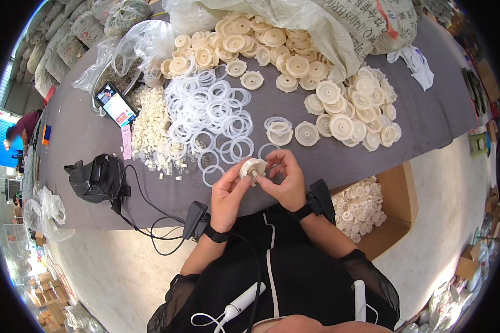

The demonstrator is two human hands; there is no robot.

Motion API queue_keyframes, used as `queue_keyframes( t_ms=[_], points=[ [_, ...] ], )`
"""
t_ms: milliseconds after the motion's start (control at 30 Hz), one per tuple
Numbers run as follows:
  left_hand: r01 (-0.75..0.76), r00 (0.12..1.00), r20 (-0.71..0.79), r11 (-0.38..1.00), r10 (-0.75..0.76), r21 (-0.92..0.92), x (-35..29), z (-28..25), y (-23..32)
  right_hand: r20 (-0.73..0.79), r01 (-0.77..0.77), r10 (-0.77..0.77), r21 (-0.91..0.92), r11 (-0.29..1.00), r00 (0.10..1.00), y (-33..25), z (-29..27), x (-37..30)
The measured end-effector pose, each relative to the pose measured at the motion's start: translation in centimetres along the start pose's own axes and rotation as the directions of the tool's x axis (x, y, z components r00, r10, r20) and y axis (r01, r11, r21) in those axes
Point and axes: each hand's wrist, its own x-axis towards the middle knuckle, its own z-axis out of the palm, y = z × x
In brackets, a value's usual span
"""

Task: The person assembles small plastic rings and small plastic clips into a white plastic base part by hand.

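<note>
In front of my body, above the table's near edge, a round cream plastic disc part (251,165) with a short stem is tilted between my hands. My left hand (226,194) grips its rim between thumb and fingers. My right hand (288,180) has its fingers curled, the thumb and a fingertip closed at the stem. Just beyond my hands, translucent white rings (210,105) are spread in a heap. A cream disc (279,134) with rings on it and another bare disc (306,134) lie close to my right hand.
Small cream plugs (150,116) lie heaped left of the rings, beside a phone (115,105). Cream discs (361,105) pile up at right, more spilling from a woven sack (339,33). A black bag (97,180) with cables sits left. A cardboard box (397,216) holds parts below the table.
</note>
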Motion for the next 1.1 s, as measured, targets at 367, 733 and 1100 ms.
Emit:
queue_keyframes(
  t_ms=[367,733,1100],
  points=[
    [0.042,0.999,0.026,0.996,-0.04,-0.079,-1.2,1.4,1.0,0.24,-0.09,0.017,0.298,0.95,0.971,0.3,-0.7,0.3],
    [-0.182,0.981,-0.026,0.955,0.193,0.237,-1.7,1.4,0.4,0.03,0.127,-0.135,0.186,0.974,0.99,0.6,0.9,-0.5],
    [0.104,0.843,-0.248,0.308,0.478,0.946,0.0,-12.6,3.5,0.077,-0.293,0.335,0.692,0.66,0.939,1.7,-0.5,1.3]
  ],
)
